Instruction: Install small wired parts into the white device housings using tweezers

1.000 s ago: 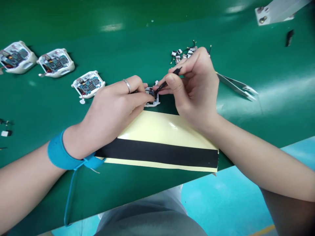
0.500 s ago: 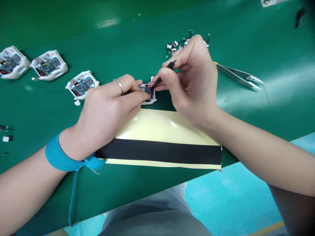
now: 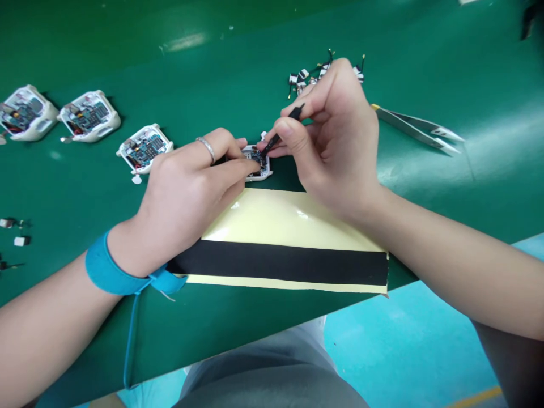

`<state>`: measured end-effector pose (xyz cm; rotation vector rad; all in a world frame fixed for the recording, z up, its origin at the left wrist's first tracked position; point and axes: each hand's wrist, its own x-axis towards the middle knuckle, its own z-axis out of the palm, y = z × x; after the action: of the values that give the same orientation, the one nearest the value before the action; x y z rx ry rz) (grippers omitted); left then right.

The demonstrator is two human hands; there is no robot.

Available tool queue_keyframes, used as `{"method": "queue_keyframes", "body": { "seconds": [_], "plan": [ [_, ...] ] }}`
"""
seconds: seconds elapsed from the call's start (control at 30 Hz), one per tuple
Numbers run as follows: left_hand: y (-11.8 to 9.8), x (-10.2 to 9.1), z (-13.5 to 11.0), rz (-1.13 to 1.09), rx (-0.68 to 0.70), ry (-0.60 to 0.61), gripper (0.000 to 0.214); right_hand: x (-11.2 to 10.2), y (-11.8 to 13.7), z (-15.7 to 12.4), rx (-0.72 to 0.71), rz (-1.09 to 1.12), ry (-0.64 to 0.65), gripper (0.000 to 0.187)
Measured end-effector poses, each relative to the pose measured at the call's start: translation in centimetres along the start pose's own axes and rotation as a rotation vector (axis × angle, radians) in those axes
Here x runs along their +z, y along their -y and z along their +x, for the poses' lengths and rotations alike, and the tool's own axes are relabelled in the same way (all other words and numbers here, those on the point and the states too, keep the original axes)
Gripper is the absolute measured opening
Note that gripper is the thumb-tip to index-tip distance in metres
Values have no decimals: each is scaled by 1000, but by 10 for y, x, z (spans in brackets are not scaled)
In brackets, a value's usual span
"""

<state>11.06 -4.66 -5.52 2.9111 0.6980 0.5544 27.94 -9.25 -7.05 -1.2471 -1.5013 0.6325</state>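
Left hand (image 3: 187,181): fingertips firmly pinning open white housing (image 3: 259,178), on green bench mat (image 3: 204,85).
Right hand (image 3: 335,136): tight pinch on black probe (image 3: 276,139), tip at the board.
Technique: keep both hands braced, tip pressure light.
Parked: steel tweezers (image 3: 419,129).

Surface: glossy green workbench (image 3: 127,62), its near edge slanting across the view, pale blue floor beyond
Centre: white open device housing (image 3: 259,178) with exposed circuit board, partly covered from above
9 o'clock: three matching white device housings (image 3: 144,148) in a row, circuit boards exposed
1 o'clock: loose cluster of thin black cables (image 3: 317,72) with white connectors
3 o'clock: steel tweezers (image 3: 419,129), tips pointing away from the centre
6 o'clock: cream adhesive sheet (image 3: 280,218) with a black strip across it, just beside the central housing
Far 9 o'clock: small dark-and-white parts (image 3: 21,241), too small to identify
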Motion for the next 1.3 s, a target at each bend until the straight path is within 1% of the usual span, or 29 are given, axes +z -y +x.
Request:
{"method": "queue_keyframes", "body": {
  "seconds": [0.17,0.33,0.67,0.87,1.3],
  "plan": [
    [-1,-1,0,-40,-27,7,21,1,-1,0,-35,-8,-12,27],
    [-1,-1,0,-24,-32,5,22,0,0,0,-23,-28,10,25],
    [-1,-1,0,-39,-50,25,23,1,-1,-1,-53,-24,2,24],
    [-1,0,0,-9,-23,8,22,2,-3,-2,-38,-26,-16,24],
    [-2,-2,0,-52,-73,43,20,1,3,-2,-26,-7,4,24]
  ]
}}
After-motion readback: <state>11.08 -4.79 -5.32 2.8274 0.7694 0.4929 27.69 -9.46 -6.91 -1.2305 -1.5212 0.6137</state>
